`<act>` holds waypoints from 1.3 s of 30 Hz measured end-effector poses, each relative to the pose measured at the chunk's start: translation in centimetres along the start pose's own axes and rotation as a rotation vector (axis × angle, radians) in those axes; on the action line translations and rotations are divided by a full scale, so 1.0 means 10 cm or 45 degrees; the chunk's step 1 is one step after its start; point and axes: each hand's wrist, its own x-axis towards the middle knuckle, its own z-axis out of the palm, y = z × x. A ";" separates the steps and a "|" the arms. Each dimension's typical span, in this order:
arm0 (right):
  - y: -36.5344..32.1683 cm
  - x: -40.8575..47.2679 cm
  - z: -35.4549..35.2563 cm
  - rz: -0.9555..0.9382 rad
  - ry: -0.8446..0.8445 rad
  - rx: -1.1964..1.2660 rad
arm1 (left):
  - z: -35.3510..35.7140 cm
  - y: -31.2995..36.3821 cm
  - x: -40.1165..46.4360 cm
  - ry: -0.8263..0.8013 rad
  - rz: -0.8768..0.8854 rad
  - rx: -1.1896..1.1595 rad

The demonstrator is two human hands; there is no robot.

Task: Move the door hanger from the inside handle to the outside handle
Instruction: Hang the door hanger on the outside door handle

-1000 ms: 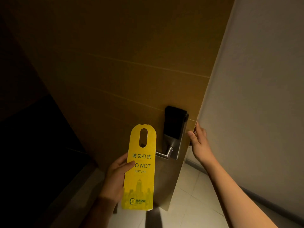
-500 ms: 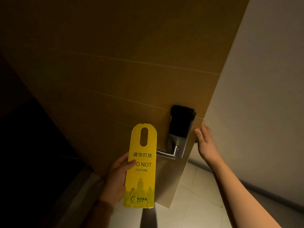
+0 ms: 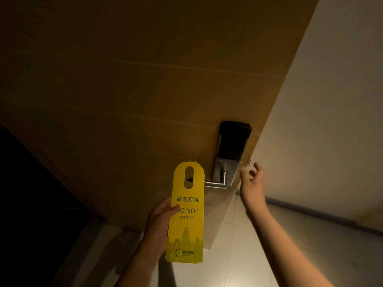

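Note:
My left hand point(image 3: 158, 221) grips a yellow "DO NOT DISTURB" door hanger point(image 3: 186, 224) by its left edge and holds it upright in front of the wooden door point(image 3: 124, 90). The tip of the silver lever handle point(image 3: 215, 183) shows through the hanger's oval slot. Above the lever sits the black lock unit point(image 3: 233, 139) on a steel plate. My right hand point(image 3: 251, 181) hovers just off the door's edge, fingers spread and empty.
A pale wall point(image 3: 331, 121) with a grey baseboard point(image 3: 310, 214) runs along the right. Light floor tiles point(image 3: 234, 255) lie below the door. A dark area fills the left side.
My right hand has let go of the door's edge and opened. The hanger has moved up and right, so its slot now overlaps the lever's tip.

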 end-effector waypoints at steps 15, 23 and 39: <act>0.45 -0.92 0.86 0.016 -0.243 -0.181 | -0.42 -0.17 0.56 -0.216 -0.030 0.173; 0.43 -1.02 1.01 -0.060 -0.130 -0.267 | -0.50 -0.19 0.72 -0.341 -0.058 0.203; 0.54 -1.02 0.99 -0.155 -0.063 -0.469 | -0.43 -0.27 0.80 -0.400 -0.142 0.202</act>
